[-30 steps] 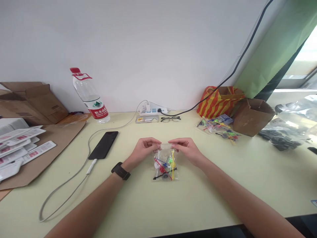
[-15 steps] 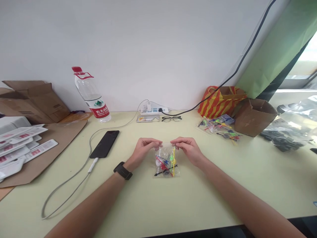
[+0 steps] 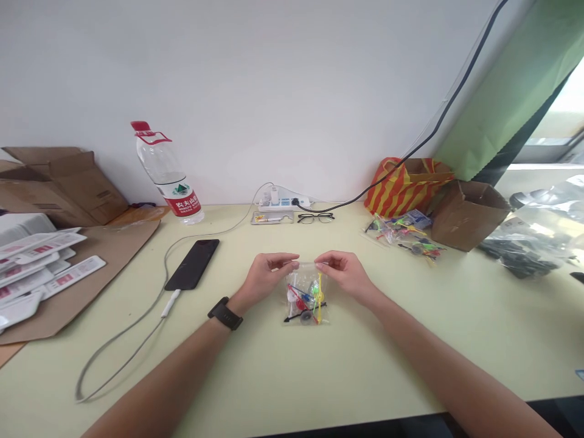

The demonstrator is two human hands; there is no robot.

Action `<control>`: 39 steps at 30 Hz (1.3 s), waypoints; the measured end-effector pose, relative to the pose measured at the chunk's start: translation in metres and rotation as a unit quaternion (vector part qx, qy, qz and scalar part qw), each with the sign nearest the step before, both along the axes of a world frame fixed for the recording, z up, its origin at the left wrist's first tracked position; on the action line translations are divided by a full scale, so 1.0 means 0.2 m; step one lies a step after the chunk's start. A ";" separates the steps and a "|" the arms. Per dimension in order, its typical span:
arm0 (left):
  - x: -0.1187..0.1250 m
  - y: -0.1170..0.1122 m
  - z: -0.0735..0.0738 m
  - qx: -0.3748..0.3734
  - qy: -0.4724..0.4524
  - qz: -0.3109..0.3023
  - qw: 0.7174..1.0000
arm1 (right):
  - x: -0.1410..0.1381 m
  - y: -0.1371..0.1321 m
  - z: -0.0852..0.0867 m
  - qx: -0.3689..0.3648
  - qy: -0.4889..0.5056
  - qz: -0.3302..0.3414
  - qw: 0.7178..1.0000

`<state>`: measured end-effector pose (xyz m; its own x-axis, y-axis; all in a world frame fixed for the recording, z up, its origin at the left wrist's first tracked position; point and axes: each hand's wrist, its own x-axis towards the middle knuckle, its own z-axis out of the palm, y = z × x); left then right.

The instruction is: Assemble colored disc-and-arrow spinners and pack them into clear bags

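Observation:
A small clear plastic bag (image 3: 306,313) lies on the table in front of me. Through it show thin plastic pieces in white, red, blue, green, yellow and black, and a grey round piece. At the bag's upper left corner is my left hand (image 3: 269,272), its thumb on the plastic and the index finger stretched a little above. My right hand (image 3: 344,271) has the upper right corner between thumb and curled fingers. A black watch (image 3: 225,313) is on my left wrist.
To the left are a phone (image 3: 193,264) on a cable, a large water bottle (image 3: 176,188) and cardboard with white packets (image 3: 43,261). Glasses (image 3: 316,218) and a power strip (image 3: 285,202) lie behind. More filled bags (image 3: 404,234) are at right, beside a small carton (image 3: 469,216).
The index fingers of both hands have lifted slightly from the bag's top edge, while the thumbs stay at its corners. The bag lies a little flatter.

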<state>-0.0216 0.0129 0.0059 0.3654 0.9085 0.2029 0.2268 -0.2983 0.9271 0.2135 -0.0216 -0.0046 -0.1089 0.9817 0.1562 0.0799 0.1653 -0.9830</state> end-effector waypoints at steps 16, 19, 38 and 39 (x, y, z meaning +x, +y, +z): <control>-0.01 0.02 -0.02 -0.024 -0.028 -0.051 0.998 | -0.01 -0.01 0.00 -0.007 0.031 -0.010 0.999; -0.01 0.02 -0.02 -0.051 -0.051 -0.043 0.996 | 0.00 0.00 -0.01 -0.007 0.041 -0.013 0.999; 0.01 -0.02 -0.01 -0.039 -0.075 -0.038 0.996 | 0.00 -0.02 0.02 0.029 -0.021 0.031 0.999; 0.02 -0.03 -0.01 -0.038 -0.068 -0.048 0.996 | 0.00 -0.02 0.02 0.031 -0.041 0.042 0.998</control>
<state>-0.0184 0.0076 0.0036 0.4255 0.8850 0.1891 0.0714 -0.2411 0.9679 0.2132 -0.0248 -0.0013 -0.2046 0.9574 0.2039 0.1437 0.2354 -0.9612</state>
